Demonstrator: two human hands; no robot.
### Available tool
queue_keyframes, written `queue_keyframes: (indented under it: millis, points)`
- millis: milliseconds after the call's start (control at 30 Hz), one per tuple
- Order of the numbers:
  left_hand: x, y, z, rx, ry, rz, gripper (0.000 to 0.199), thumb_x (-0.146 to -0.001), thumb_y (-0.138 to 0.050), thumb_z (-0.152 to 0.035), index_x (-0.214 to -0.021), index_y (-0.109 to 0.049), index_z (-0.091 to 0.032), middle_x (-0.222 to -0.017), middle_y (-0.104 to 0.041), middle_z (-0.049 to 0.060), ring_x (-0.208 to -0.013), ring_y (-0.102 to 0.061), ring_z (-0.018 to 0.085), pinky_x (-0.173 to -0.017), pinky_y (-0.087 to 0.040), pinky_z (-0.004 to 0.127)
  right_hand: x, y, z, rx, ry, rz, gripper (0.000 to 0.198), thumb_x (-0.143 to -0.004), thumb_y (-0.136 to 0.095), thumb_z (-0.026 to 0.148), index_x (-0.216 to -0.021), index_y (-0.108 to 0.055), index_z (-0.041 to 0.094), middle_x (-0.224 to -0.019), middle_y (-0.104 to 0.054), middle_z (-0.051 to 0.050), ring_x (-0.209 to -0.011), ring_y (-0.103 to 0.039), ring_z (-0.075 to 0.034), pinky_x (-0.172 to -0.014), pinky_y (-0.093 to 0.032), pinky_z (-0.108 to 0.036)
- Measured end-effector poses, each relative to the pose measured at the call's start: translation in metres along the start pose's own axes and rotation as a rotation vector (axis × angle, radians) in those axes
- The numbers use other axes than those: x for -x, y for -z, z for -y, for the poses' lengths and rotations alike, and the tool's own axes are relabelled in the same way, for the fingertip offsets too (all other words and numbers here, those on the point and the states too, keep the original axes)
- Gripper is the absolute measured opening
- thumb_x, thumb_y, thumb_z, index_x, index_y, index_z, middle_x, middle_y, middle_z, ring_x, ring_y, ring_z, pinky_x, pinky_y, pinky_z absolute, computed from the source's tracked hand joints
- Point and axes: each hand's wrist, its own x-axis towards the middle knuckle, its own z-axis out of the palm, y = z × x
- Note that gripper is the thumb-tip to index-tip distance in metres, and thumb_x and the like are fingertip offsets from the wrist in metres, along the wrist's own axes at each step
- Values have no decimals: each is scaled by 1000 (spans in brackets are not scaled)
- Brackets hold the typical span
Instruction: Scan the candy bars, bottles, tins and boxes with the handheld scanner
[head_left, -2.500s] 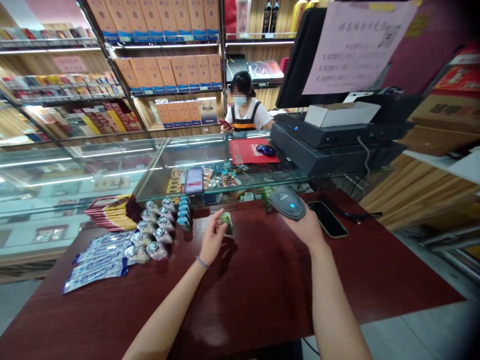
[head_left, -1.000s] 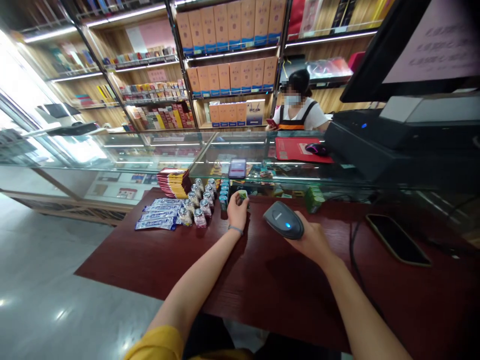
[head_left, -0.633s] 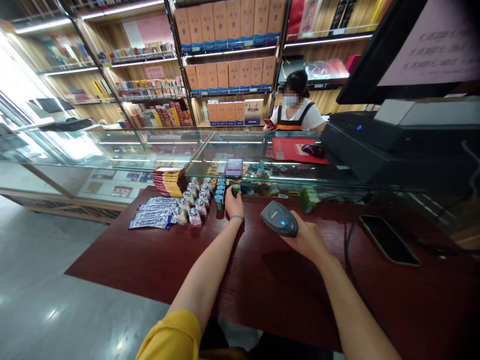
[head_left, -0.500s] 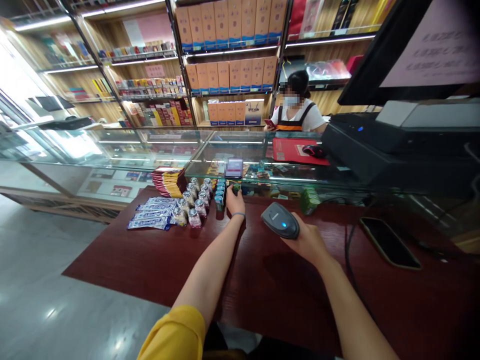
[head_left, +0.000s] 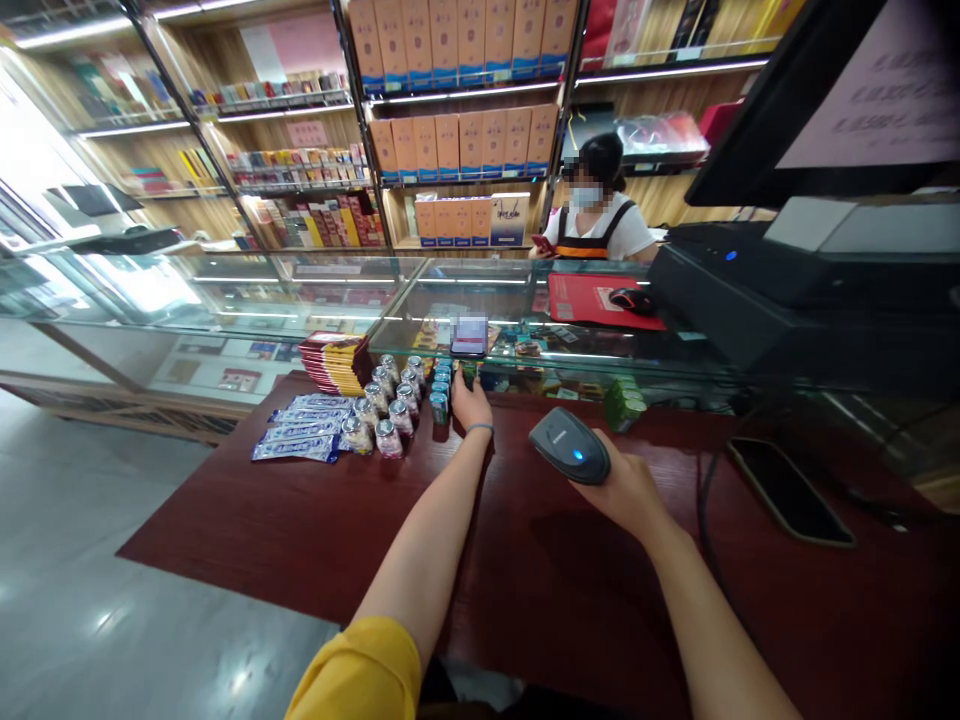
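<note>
Two hands (head_left: 472,404) (head_left: 626,490), right holding one scanner (head_left: 568,445), left around one green pack (head_left: 470,374)

Dark grey scanner (head_left: 568,442), green packs (head_left: 624,403), blue-and-white sachets (head_left: 300,432), red-brown tabletop (head_left: 570,610)

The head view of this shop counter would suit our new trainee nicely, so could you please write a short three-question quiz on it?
1. True or false: the right hand holds the handheld scanner.

2. Multiple choice: the dark-screened phone on the table lies
a) to the left of the scanner
b) underneath the scanner
c) to the right of the scanner

3. Fill in the missing colour: the computer mouse rests on a ____ mat.

Key: 1. True. 2. c. 3. Red.
</note>
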Motion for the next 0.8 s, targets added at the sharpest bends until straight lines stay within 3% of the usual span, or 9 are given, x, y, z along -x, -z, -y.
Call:
queue_keyframes:
  millis: [400,533,700,800]
  points:
    - [9,9,-5,-56,-24,55,73,-88,-67,-21,-157,-43,-22,-156,-52,11,-148,-45,28,-125,-30,42,-4,7,8,18,-3,1,38,-81,-61,36,-117,-56,24,-82,-78,-6,-75,-78,-32,-59,-48,-31]
    - [17,17,-5,-24,-70,95,78,-85,-71,-21,-157,-41,-24,-159,-48,9,-151,-40,27,-126,-27,42,-7,8,12,39,-52,-5,32,-79,-63,33,-111,-60,26,-81,-78,-4,-72,-77,-31,-58,-46,-30]
    - [36,22,-3,27,-124,128,70,-85,-72,-24,-151,-49,-24,-158,-49,11,-151,-39,28,-127,-25,44,-8,10,10,14,-116,-24,38,-77,-65,34,-114,-62,25,-84,-79,-6,-80,-78,-33,-63,-51,-32]
    - [53,17,-9,67,-196,131,61,-89,-70,-28,-147,-52,-24,-153,-53,12,-144,-47,27,-124,-32,43,-6,17,4,-23,-145,-83,45,-75,-68,34,-118,-64,22,-94,-80,-10,-91,-78,-35,-72,-55,-36]
